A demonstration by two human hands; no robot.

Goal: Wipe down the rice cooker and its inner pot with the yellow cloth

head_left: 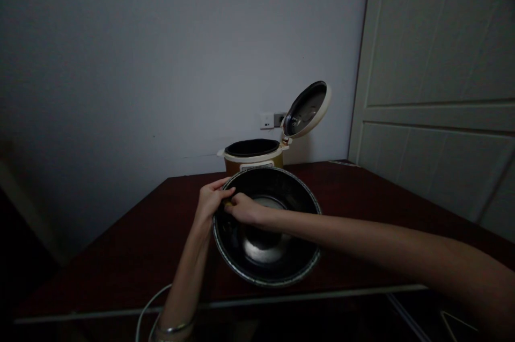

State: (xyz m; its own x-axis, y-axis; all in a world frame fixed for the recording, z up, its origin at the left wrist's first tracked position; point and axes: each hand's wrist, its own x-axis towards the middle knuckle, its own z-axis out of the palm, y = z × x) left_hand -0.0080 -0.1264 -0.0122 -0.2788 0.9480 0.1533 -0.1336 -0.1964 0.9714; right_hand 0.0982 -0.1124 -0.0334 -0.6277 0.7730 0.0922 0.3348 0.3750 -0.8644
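Observation:
A black inner pot (277,269) with a pale rim is held tilted toward me over the dark red table (354,197). My left hand (210,202) grips the pot's left rim, fingers curled over the edge. My right hand (243,209) reaches inside the pot near that rim, fingers closed on something small I cannot make out. Behind the pot stands a rice cooker (254,155) with its lid (306,109) swung up.
A grey wall is behind the table, with a socket (272,119) near the cooker. A white panelled door (438,95) is at the right. A white cord (147,310) loops by my left wrist at the table's front edge.

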